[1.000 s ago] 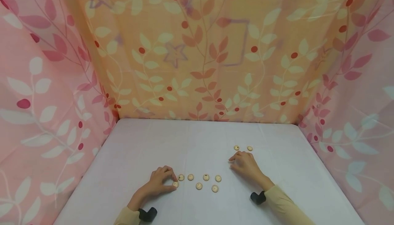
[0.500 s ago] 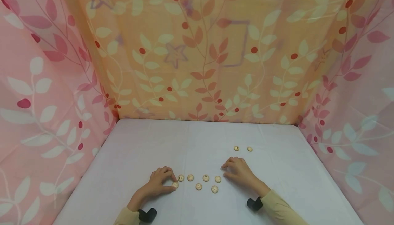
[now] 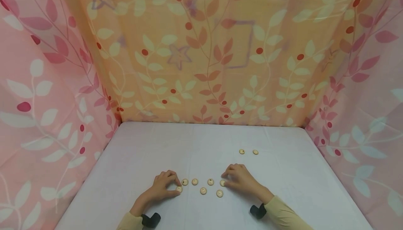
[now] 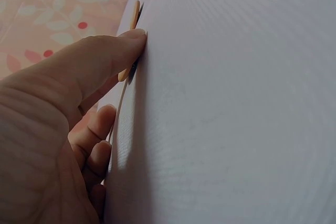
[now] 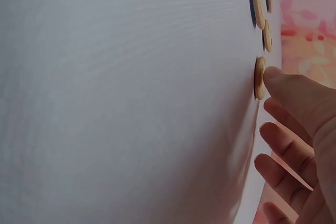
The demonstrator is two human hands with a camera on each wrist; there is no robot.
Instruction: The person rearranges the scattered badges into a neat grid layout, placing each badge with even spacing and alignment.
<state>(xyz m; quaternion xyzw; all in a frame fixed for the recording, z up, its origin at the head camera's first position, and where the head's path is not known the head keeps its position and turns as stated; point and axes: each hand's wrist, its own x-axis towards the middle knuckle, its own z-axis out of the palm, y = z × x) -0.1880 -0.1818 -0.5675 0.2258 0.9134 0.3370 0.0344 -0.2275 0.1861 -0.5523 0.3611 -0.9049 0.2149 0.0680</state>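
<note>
Small round wooden discs with dark markings lie on the white tabletop. At the left end of the group, my left hand (image 3: 164, 185) pinches one wooden disc (image 3: 179, 189) between thumb and forefinger. The left wrist view has the thumb (image 4: 118, 51) partly covering it. My right hand (image 3: 241, 179) is over the right end of the group, its thumb tip overlapping another disc (image 3: 222, 183). Seen from the right wrist, the thumb (image 5: 286, 82) is right at that disc's (image 5: 259, 80) face, while the other fingers are spread loosely and bent a little.
Between the hands lie several more discs, among them a disc (image 3: 210, 181) in the back row and a disc (image 3: 219, 193) nearer the front. Two discs, one a marked disc (image 3: 241, 151), sit farther back on the right. Leaf-patterned curtains (image 3: 204, 65) enclose the white table (image 3: 151, 142).
My right hand has moved left and toward me, from beside the two far discs to the right end of the group. The left hand keeps its pinch in the same place.
</note>
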